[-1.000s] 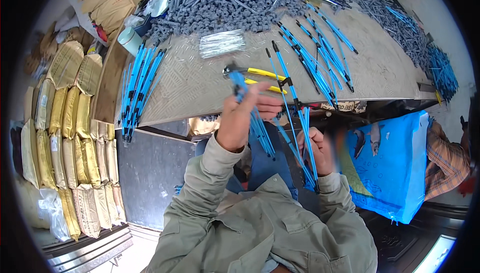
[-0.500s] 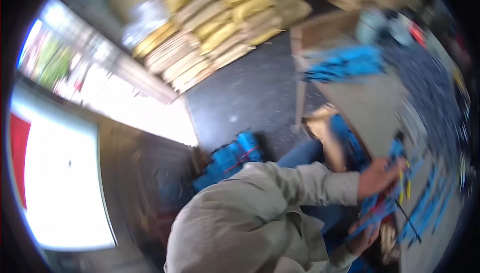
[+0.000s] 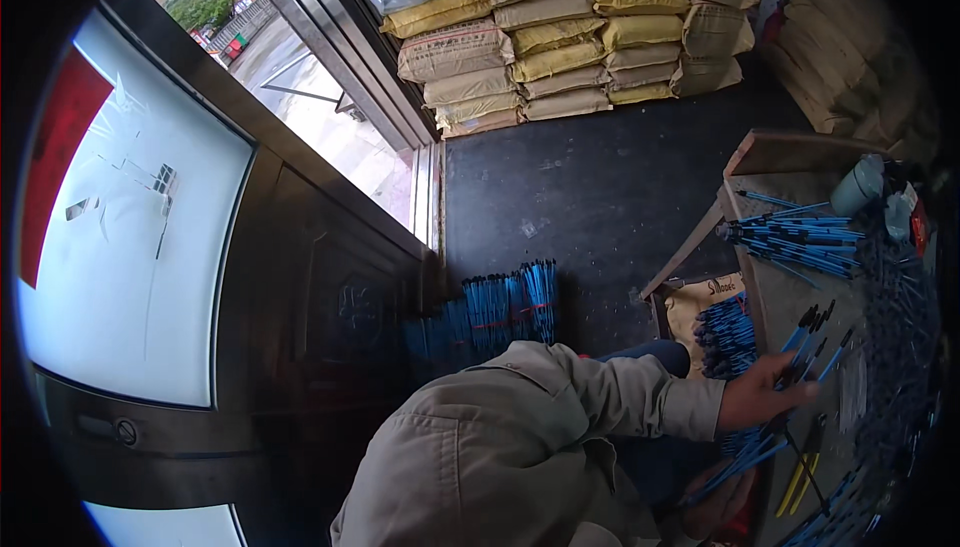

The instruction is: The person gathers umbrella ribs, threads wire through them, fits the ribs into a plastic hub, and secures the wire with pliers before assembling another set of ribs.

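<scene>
My left hand (image 3: 762, 394) reaches over the edge of the worktable (image 3: 795, 325), its fingers closed around several thin blue rods with black tips (image 3: 805, 332). Below it, partly in shadow, my right hand (image 3: 722, 507) is curled at a bunch of similar blue rods (image 3: 738, 469). Which rods run through both hands I cannot tell. A pair of yellow-handled pliers (image 3: 800, 482) lies on the table beside the hands, with a thin black rod near it.
More blue rods (image 3: 800, 237) lie fanned on the table near a pale green cup (image 3: 858, 187) and a heap of small dark parts (image 3: 890, 347). An open sack (image 3: 690, 312) holds rods under the table. Tied bundles (image 3: 505, 307) stand by the door (image 3: 330, 287). Stacked sacks (image 3: 560, 32) stand behind.
The view has swung, so the door, floor and sacks sit farther right, and the blur has gone. Both hands stay at the rods by the table edge.
</scene>
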The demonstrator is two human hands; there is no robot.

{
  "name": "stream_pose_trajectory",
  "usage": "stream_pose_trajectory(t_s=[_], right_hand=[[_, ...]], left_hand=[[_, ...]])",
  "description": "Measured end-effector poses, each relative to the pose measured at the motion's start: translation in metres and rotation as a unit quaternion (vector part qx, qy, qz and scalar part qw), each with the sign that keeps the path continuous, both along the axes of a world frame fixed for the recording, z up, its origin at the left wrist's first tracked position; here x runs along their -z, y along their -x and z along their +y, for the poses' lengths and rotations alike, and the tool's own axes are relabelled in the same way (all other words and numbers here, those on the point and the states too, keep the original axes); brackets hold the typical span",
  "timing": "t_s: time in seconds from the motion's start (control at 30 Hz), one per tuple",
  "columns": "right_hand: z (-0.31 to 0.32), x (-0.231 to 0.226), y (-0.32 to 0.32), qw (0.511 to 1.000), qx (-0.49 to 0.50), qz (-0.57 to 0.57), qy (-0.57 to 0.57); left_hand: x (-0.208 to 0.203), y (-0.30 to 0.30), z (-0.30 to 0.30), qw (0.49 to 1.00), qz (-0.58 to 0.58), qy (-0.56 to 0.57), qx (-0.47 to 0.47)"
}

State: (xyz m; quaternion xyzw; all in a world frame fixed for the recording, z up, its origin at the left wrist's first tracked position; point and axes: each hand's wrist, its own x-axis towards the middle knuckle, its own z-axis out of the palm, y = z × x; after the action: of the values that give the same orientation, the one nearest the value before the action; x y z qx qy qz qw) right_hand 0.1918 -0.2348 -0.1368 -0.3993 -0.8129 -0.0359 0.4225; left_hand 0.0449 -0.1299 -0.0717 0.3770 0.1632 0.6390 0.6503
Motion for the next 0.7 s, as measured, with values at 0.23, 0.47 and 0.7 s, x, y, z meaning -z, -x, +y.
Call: stream_pose_trajectory(t_s=[0.23, 0.47, 0.7], right_hand=[[-0.010, 0.014, -0.011, 0.996, 0.031, -0.001, 0.082], [-0.015, -0.024, -0.018, 0.946, 0.101, 0.187, 0.245], [-0.007, -0.066, -0.179, 0.948, 0.287, 0.103, 0.094]], left_hand=[[0.001, 0.010, 0.003, 0.998, 0.016, 0.033, 0.054], [-0.022, 0.025, -0.005, 0.979, -0.067, 0.084, 0.176], [-0.041, 0.037, -0.011, 0.975, -0.064, -0.062, 0.205]])
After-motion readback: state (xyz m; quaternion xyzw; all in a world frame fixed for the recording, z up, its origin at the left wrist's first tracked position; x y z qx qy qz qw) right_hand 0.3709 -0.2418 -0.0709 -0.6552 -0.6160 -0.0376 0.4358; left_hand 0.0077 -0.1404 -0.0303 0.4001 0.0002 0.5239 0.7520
